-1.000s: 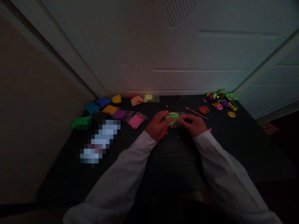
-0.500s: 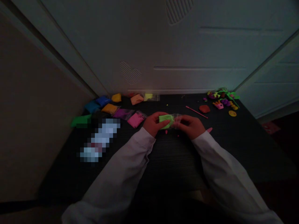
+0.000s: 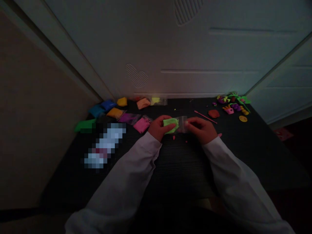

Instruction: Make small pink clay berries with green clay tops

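Note:
A small clear bag of light green clay [image 3: 171,125] is held just above the dark table [image 3: 180,169] between both hands. My left hand [image 3: 158,127] is closed round the end that holds the green lump. My right hand [image 3: 201,128] pinches the empty clear end of the same bag. A few tiny pink crumbs [image 3: 174,137] lie on the table under the bag.
Several bags of coloured clay [image 3: 114,112] lie at the back left, a pink one [image 3: 142,124] closest to my left hand. A blurred-out object [image 3: 104,146] lies left. A pink stick [image 3: 205,117], a red lump [image 3: 214,113] and small clay figures [image 3: 232,104] sit back right. A white panelled wall [image 3: 185,58] closes the far side.
The green clay bag has been pulled out lengthwise between my hands and shifted a little left. My left hand now wraps the clay end, my right holds the clear end.

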A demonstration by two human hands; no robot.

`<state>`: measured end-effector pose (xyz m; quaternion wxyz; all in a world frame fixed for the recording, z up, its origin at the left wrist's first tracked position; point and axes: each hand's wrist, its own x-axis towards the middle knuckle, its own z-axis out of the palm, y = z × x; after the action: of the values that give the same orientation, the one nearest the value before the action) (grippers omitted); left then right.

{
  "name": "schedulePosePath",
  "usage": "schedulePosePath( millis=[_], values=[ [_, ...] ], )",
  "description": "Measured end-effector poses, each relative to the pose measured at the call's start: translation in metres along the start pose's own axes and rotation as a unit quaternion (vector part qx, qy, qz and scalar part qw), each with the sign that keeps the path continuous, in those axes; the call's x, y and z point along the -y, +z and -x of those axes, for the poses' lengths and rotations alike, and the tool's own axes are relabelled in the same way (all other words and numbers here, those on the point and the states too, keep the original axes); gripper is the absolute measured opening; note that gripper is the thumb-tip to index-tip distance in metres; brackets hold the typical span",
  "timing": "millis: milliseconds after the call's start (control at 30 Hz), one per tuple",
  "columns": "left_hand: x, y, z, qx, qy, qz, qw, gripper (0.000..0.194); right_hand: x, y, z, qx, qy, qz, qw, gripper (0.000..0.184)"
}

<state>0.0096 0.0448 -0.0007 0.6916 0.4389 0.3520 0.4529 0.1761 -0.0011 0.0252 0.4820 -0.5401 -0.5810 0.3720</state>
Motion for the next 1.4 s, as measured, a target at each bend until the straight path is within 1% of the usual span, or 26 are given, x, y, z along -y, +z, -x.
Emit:
schedulePosePath(
  millis=[100, 200, 367, 500, 633, 900, 1133, 1300, 1400],
  values=[
    [-0.0052, -0.0007, -0.0021, -0.055, 0.000, 0.060, 0.997, 0.036, 0.0003, -0.0040, -0.0025, -0.037, 0.032, -0.066, 0.997, 0.019],
    [-0.0093, -0.0020, -0.0039, -0.085, -0.001, 0.090, 0.992, 0.036, -0.0011, -0.0056, -0.0044, -0.030, 0.065, -0.138, 0.988, 0.020],
    [-0.0106, -0.0042, -0.0058, -0.099, -0.005, 0.097, 0.990, 0.036, -0.0027, -0.0029, -0.0051, -0.011, 0.114, -0.225, 0.968, 0.022],
    [-0.0100, -0.0053, -0.0066, -0.103, -0.006, 0.100, 0.990, 0.036, -0.0007, -0.0006, -0.0052, -0.015, 0.137, -0.265, 0.954, 0.021],
    [-0.0104, -0.0066, -0.0073, -0.110, 0.000, 0.106, 0.988, 0.035, -0.0010, -0.0001, -0.0055, -0.023, 0.140, -0.282, 0.949, 0.018],
    [-0.0116, -0.0055, -0.0061, -0.107, -0.004, 0.107, 0.988, 0.033, -0.0031, -0.0025, -0.0069, -0.004, 0.136, -0.281, 0.950, 0.015],
    [-0.0103, -0.0062, -0.0068, -0.103, -0.018, 0.106, 0.989, 0.035, -0.0011, -0.0013, -0.0051, -0.005, 0.151, -0.281, 0.948, 0.018],
    [-0.0094, -0.0059, -0.0072, -0.095, -0.025, 0.103, 0.990, 0.037, 0.0012, -0.0018, -0.0049, -0.005, 0.153, -0.289, 0.945, 0.024],
    [-0.0095, -0.0052, -0.0066, -0.090, -0.028, 0.102, 0.990, 0.037, -0.0001, -0.0016, -0.0051, -0.001, 0.154, -0.290, 0.945, 0.022]
  ],
)
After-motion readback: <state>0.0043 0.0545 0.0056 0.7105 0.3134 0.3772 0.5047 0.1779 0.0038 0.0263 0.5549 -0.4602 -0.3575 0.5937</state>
